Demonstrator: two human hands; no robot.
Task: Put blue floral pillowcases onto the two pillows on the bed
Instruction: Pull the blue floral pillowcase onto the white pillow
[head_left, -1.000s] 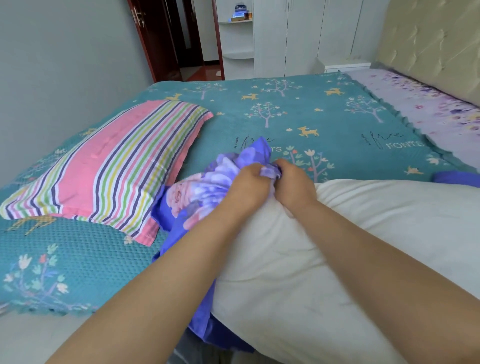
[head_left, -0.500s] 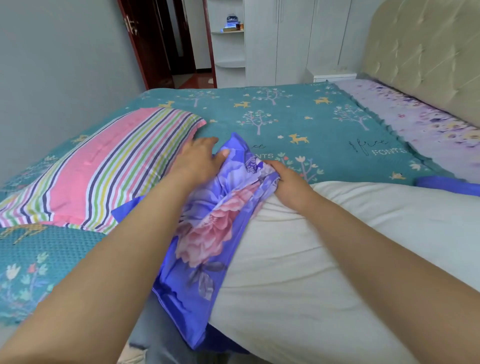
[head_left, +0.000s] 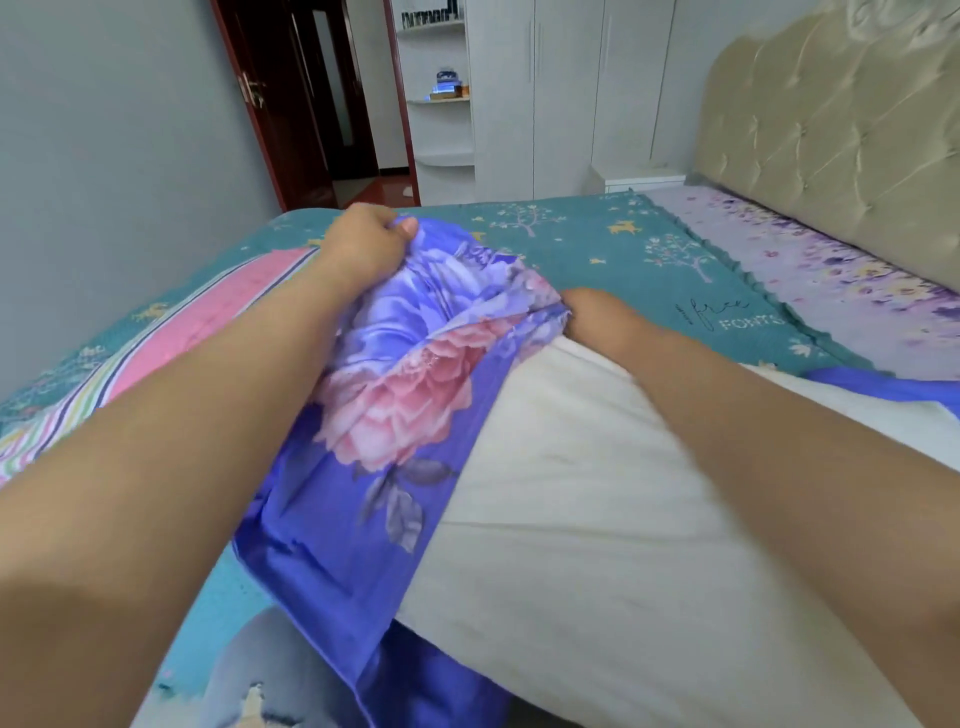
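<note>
The fingers (head_left: 402, 228) of the left hand (head_left: 363, 244) are curled tight over a bunched fold of the blue floral pillowcase (head_left: 395, 395), thumb on top, pinching the cloth and lifting it clear of the bed. The right hand (head_left: 597, 317) lies at the far corner of the white pillow (head_left: 597, 519); its fingers are tucked under the gathered edge of the pillowcase, hidden by the fabric, so I cannot tell whether they are clenched on something or lying loose.

The pillowcase runs from the raised left hand down across the near-left end of the white pillow, a large pink rose on its blue ground, and drapes off the side of the pillow toward the person's lap. Only that end of the pillow is covered; the rest of it lies bare and cream-coloured under the right forearm. A strip of plain blue cloth (head_left: 883, 387) shows at the pillow's right end.

To the left, partly behind the left forearm, a second pillow in a pink striped cover (head_left: 171, 338) lies flat on the teal bedspread (head_left: 623, 249), which is printed with small trees and deer. Beyond the bedspread's scalloped edge a lilac flowered sheet (head_left: 831, 280) runs up to the tufted beige headboard (head_left: 831, 145). Behind the bed stand white wardrobe doors (head_left: 561, 93), a rounded corner shelf (head_left: 441, 98), and a dark red door (head_left: 280, 104) standing open.
</note>
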